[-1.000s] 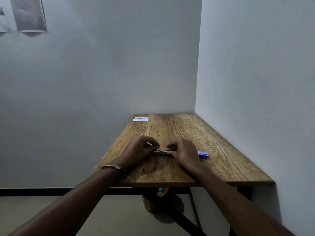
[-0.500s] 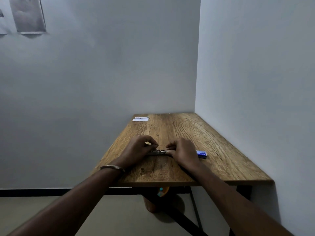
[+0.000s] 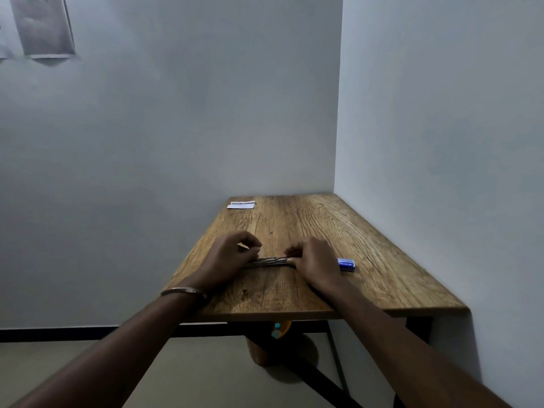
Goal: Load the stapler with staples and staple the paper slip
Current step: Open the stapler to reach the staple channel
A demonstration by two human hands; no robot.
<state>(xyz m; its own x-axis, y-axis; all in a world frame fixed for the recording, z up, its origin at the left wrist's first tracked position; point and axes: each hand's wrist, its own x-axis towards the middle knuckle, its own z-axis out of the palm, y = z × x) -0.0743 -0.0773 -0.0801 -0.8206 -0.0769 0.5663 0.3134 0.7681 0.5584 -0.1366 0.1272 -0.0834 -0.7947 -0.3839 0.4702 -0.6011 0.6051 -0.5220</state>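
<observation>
Two arms reach forward over the near edge of the wooden surface (image 3: 382, 260), our left hand (image 3: 226, 260) and right hand (image 3: 316, 260) both resting knuckles-up with fingers curled down onto the opened stapler (image 3: 266, 262) that lies flat between them. We can see only its thin metal middle strip and a blue end poking out past the right hand; whether staples sit in it, and how tightly either hand grips it, we cannot tell. Well apart from both hands, the paper slip (image 3: 240, 204) lies at the far left corner.
</observation>
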